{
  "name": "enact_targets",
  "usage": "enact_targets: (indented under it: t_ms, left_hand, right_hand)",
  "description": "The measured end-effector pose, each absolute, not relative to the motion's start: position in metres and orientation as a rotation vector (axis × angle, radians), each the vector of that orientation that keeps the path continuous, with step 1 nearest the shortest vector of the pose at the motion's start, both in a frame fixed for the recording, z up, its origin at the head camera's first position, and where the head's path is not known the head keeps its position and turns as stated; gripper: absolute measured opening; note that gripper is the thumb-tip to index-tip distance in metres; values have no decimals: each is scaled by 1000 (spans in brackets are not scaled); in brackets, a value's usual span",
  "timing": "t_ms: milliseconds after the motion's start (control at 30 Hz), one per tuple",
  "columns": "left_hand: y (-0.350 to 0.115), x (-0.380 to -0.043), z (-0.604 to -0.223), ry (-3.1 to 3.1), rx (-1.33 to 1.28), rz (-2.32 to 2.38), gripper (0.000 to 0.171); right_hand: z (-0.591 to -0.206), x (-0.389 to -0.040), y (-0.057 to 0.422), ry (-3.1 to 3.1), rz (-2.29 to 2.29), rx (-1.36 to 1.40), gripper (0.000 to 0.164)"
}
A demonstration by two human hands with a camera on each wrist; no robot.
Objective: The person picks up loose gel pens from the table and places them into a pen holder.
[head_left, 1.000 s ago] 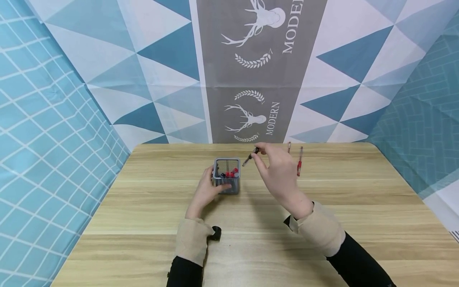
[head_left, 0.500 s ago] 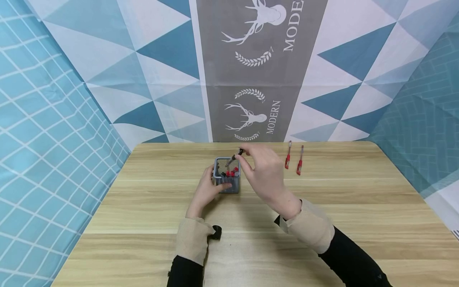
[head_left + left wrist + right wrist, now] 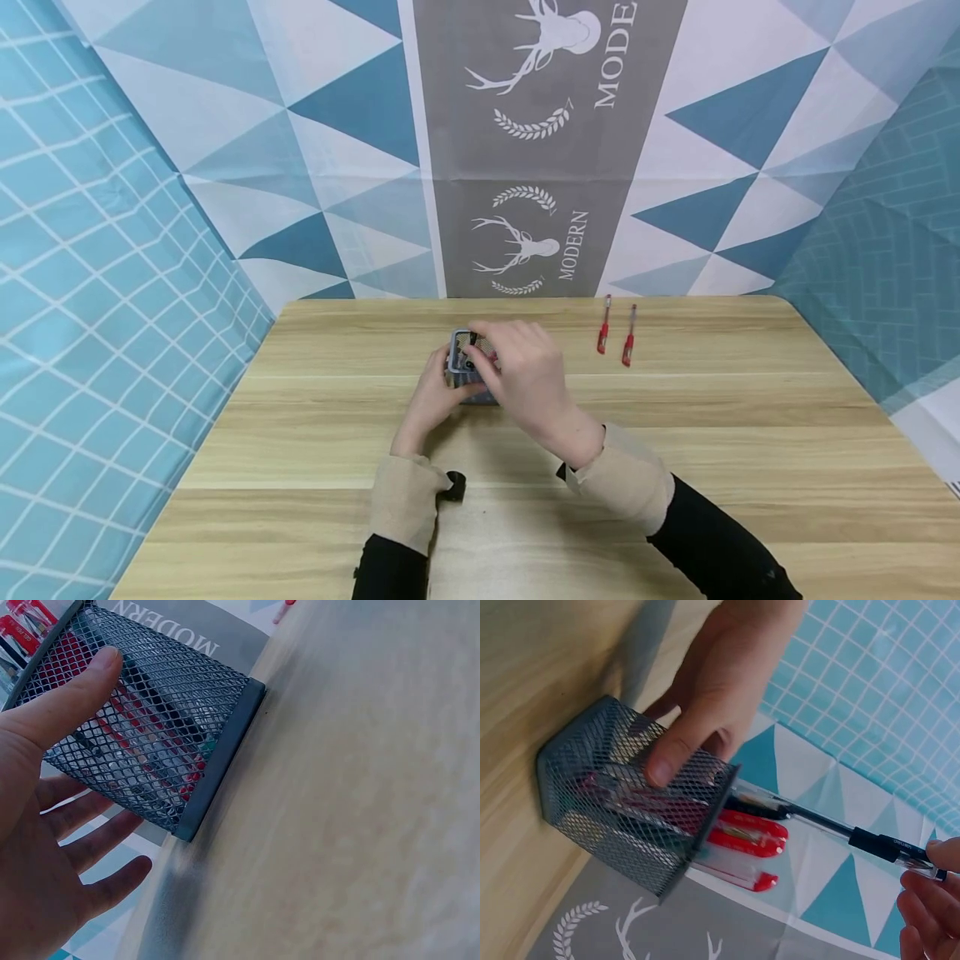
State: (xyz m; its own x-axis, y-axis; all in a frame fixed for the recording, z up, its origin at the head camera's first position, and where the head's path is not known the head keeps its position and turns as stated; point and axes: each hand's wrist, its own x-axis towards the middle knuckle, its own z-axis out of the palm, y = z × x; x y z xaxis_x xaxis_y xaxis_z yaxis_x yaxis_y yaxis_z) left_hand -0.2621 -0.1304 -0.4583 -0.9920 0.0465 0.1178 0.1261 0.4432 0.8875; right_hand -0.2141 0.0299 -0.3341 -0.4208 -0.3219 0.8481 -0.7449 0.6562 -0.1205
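A dark mesh pen holder (image 3: 480, 398) stands on the table, gripped by my left hand (image 3: 431, 398). In the left wrist view its thumb (image 3: 82, 690) presses one mesh wall, the other fingers lying on the far side. My right hand (image 3: 528, 375), over the holder's mouth, pinches a black gel pen (image 3: 825, 823) by one end. The right wrist view shows that pen slanting, its other end at the holder's rim. Inside the holder are several pens, among them a red-capped pen (image 3: 746, 832) and a clear one with a red tip (image 3: 735, 874).
Two red pens, one on the left (image 3: 603, 337) and one on the right (image 3: 627, 350), lie near the back edge of the wooden table (image 3: 300, 433). Behind the table hangs a patterned cloth (image 3: 360, 167) with deer and triangles; blue gridded cloth (image 3: 90, 292) covers the left side.
My right hand has moved left with the black gel pen, from right of the holder to over its mouth. Both red pens now show in full. The left hand stays put.
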Motion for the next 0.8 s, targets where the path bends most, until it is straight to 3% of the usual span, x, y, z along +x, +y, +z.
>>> enact_targets:
  t_ms: [800]
  left_hand:
    - [-131,-261,-457,-2634,-212,-1560,69]
  right_hand:
    - [-377,-235,13,-1986,269,884,23]
